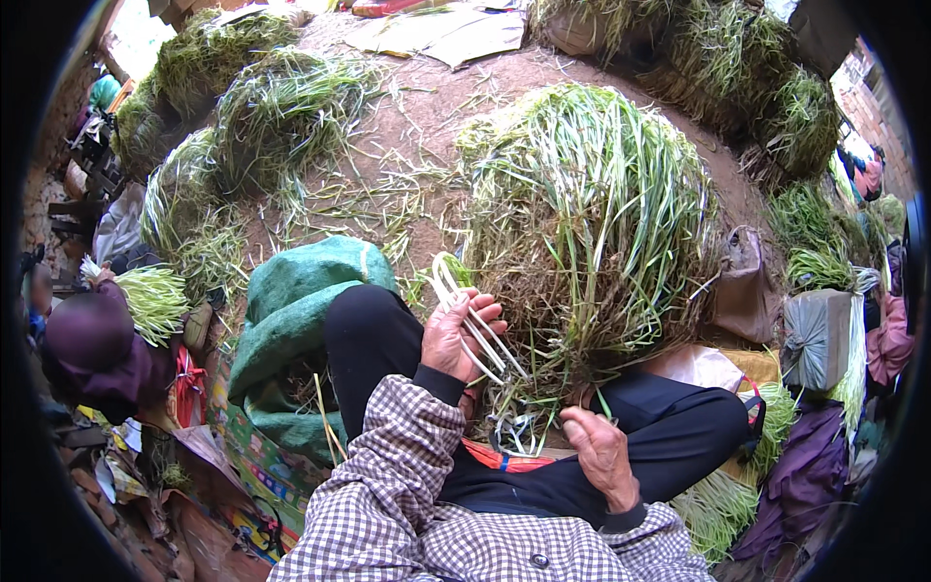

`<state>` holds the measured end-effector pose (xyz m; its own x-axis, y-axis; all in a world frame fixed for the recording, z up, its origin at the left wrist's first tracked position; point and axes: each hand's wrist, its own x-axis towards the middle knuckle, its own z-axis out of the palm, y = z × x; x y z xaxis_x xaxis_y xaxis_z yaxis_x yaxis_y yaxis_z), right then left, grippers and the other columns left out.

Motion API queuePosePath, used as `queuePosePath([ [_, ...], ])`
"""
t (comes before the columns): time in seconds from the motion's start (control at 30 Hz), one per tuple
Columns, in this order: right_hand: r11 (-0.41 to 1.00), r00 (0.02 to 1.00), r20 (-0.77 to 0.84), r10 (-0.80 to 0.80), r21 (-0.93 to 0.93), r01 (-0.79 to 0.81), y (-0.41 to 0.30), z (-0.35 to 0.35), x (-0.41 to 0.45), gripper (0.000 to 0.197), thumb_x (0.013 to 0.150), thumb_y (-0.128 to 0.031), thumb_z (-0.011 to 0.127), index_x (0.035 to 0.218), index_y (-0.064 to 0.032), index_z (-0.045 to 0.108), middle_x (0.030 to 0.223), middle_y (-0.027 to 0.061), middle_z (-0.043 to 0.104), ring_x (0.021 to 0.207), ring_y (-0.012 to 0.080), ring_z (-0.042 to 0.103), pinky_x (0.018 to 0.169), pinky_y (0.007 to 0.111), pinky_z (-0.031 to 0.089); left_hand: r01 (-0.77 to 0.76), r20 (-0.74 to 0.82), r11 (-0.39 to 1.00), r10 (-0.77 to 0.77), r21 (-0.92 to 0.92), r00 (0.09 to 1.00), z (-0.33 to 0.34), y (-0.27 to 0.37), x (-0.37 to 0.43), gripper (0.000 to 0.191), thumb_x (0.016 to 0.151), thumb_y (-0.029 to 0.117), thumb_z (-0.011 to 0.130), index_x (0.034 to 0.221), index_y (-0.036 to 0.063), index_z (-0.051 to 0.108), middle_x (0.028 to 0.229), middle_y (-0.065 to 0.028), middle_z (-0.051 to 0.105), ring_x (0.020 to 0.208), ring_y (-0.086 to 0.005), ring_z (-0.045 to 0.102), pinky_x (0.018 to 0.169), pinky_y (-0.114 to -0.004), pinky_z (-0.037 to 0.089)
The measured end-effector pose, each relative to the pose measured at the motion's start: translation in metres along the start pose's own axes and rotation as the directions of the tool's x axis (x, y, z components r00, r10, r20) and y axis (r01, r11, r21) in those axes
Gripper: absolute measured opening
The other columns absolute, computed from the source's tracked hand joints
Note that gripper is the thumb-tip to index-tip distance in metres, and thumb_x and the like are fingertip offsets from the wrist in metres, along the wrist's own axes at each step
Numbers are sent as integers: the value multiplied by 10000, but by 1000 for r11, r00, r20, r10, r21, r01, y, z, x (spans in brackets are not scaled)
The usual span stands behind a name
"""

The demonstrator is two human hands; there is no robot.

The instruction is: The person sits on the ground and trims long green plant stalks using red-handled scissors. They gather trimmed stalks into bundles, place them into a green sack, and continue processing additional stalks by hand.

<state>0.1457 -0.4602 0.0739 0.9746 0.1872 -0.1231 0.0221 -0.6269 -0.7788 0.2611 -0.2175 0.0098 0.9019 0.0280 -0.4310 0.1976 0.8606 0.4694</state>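
Several pale, peeled stems (476, 331) of a leafy vegetable lie across the palm of my left hand (460, 338), under the thumb, their bent tops above the fingers. My right hand (602, 451) is curled above my right thigh, close to a green leaf; whether it grips the leaf I cannot tell. Directly before me stands a large heap of long green plants (596, 211) with brown, tangled roots and dry leaves at its near side. Peeled scraps (520, 429) and loose leaves lie between my legs, next to an orange-red cloth (505, 458).
A green woven sack (305, 298) rests by my left knee. More plant heaps (284, 116) stand at the back left and right. A person in purple (109, 349) holds a bunch (151, 302) at far left. Pale stems (716, 513) lie at right, near a wrapped block (818, 338).
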Motion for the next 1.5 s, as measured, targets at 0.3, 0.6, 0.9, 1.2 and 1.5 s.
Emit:
queuePosePath([
  [0.3, 951, 978, 131, 163, 244, -191, -17, 9, 42, 248, 940, -198, 583, 1101, -14, 621, 853, 158, 645, 757, 253, 650, 686, 332, 498, 87, 180, 995, -77, -44, 981, 8, -43, -18, 311, 991, 216, 518, 1233, 24, 474, 1136, -168, 624, 1005, -288, 654, 831, -472, 574],
  [0.6, 975, 993, -102, 63, 217, -40, -8, 37, 37, 127, 909, -121, 584, 888, 4, 571, 817, 140, 594, 740, 253, 616, 647, 352, 481, 132, 225, 990, -116, -57, 967, 7, -72, -33, 287, 990, 196, 522, 1230, 49, 464, 1161, -171, 608, 1048, -289, 638, 882, -455, 559],
  [0.9, 989, 997, -80, -5, 144, 17, -17, 59, 35, 263, 984, -221, 516, 1147, -15, 519, 809, 151, 625, 650, 231, 635, 615, 350, 495, 29, 113, 996, -39, 88, 993, 7, -87, -39, 293, 998, 199, 488, 1244, 45, 444, 998, -124, 642, 840, -227, 668, 753, -397, 580],
  [1.2, 892, 908, 418, -30, 421, -165, -13, 28, 22, 222, 1009, -209, 478, 1053, -21, 587, 827, -6, 546, 725, 103, 507, 669, 265, 435, 530, 492, 818, -564, 223, 663, 1, -52, -47, 664, 873, 312, 603, 1417, 19, 360, 1314, -189, 546, 1176, -298, 568, 1043, -433, 424],
  [1.5, 919, 890, -281, 358, -60, -389, 86, 50, 78, 400, 868, -361, 612, 1044, -2, 608, 747, 180, 665, 711, 348, 662, 669, 464, 499, 36, 338, 988, 17, -148, 941, 42, 8, -17, 223, 999, 170, 507, 1220, 161, 540, 914, -71, 634, 437, -26, 376, 356, -203, 333],
])
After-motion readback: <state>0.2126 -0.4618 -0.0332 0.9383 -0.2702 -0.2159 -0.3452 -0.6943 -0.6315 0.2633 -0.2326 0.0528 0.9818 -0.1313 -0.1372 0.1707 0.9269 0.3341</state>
